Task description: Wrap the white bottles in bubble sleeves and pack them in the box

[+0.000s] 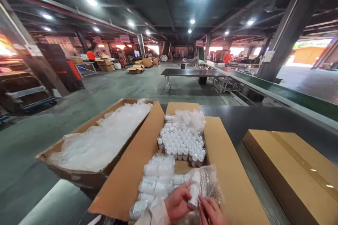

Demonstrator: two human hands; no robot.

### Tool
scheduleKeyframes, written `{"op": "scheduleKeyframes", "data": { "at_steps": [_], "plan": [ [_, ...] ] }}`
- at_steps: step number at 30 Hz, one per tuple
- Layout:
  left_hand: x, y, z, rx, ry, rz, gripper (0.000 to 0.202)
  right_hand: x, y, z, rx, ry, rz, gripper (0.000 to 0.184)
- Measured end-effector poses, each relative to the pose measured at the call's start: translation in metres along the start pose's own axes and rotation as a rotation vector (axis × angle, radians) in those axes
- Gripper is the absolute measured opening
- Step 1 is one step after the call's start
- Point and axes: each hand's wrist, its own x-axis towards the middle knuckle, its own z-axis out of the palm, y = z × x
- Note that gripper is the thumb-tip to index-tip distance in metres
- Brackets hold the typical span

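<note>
My left hand (pixel 179 202) is closed around a small white bottle (pixel 194 194), which it holds tilted above the open cardboard box. Close to the bottle's lower end is my right hand (pixel 212 211), its fingers drawn together; what they pinch is hard to see. A clear bubble-wrap bag (pixel 211 182) lies behind and beside the bottle, near both hands. Bubble-wrapped bottles (pixel 151 185) lie in the near left part of the box (pixel 235 182). Farther in, many bare white-capped bottles (pixel 182 144) stand packed together, with crumpled bubble wrap (pixel 188 119) past them.
Left of the box, a long carton (pixel 76 174) is full of clear plastic bags (pixel 105 139). A taped closed carton (pixel 290 168) sits on the dark table (pixel 237 116) at right. Beyond are another table (pixel 192 72), a green conveyor (pixel 277 89) and distant people in orange.
</note>
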Motion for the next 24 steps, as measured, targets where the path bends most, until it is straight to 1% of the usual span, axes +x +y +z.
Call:
{"op": "scheduleKeyframes", "data": {
  "at_steps": [1,2,3,4,5,7,8,10,11,13,14,16,17,18,19,20,22,23,24],
  "plan": [
    [-0.002,-0.005,0.0,0.317,-0.04,0.059,0.04,0.001,-0.007,-0.002,-0.006,0.008,-0.012,0.039],
    [-0.003,-0.009,-0.001,0.535,-0.069,0.111,0.036,0.003,-0.015,-0.005,-0.012,0.014,-0.02,0.04],
    [-0.003,-0.012,-0.003,0.664,-0.082,0.158,0.029,0.004,-0.022,-0.007,-0.019,0.013,-0.018,0.041],
    [-0.003,-0.016,-0.005,0.723,-0.085,0.205,0.022,0.005,-0.028,-0.009,-0.022,0.015,-0.024,0.042],
    [-0.001,-0.019,-0.008,0.729,-0.081,0.256,0.019,0.006,-0.033,-0.01,-0.023,0.014,-0.031,0.042],
    [0.003,-0.024,-0.016,0.672,-0.057,0.323,0.024,0.006,-0.039,-0.011,-0.019,0.015,-0.036,0.043],
    [0.005,-0.026,-0.019,0.65,-0.043,0.332,0.026,0.006,-0.04,-0.012,-0.014,0.018,-0.039,0.042],
    [0.009,-0.028,-0.025,0.679,-0.008,0.314,0.029,0.007,-0.041,-0.012,-0.001,0.011,-0.039,0.04],
    [0.01,-0.026,-0.026,0.736,0.018,0.311,0.028,0.007,-0.041,-0.012,0.004,0.007,-0.038,0.04],
    [0.008,-0.019,-0.026,0.924,0.081,0.311,0.024,0.007,-0.041,-0.013,0.001,0.004,-0.036,0.04],
    [0.007,-0.014,-0.024,1.031,0.104,0.285,0.021,0.008,-0.042,-0.014,-0.002,0.006,-0.031,0.04],
    [0.002,-0.004,-0.018,1.202,0.107,0.161,0.013,0.009,-0.045,-0.016,-0.004,0.015,-0.021,0.038],
    [0.0,0.0,-0.014,1.246,0.084,0.083,0.011,0.009,-0.047,-0.017,-0.002,0.019,-0.02,0.037],
    [-0.002,0.002,-0.011,1.253,0.045,0.032,0.011,0.01,-0.048,-0.017,0.002,0.022,-0.024,0.036],
    [-0.002,0.001,-0.008,1.227,0.002,0.02,0.012,0.011,-0.05,-0.018,0.007,0.023,-0.033,0.036],
    [-0.002,-0.001,-0.006,1.179,-0.04,0.042,0.013,0.012,-0.051,-0.019,0.011,0.022,-0.043,0.036],
    [0.002,-0.008,-0.004,1.052,-0.104,0.136,0.019,0.014,-0.052,-0.02,0.014,0.02,-0.062,0.038],
    [0.004,-0.012,-0.004,0.984,-0.101,0.187,0.023,0.015,-0.052,-0.021,0.015,0.022,-0.067,0.039],
    [0.007,-0.016,-0.005,0.927,-0.067,0.229,0.024,0.016,-0.052,-0.021,0.018,0.023,-0.071,0.039]
  ]
}}
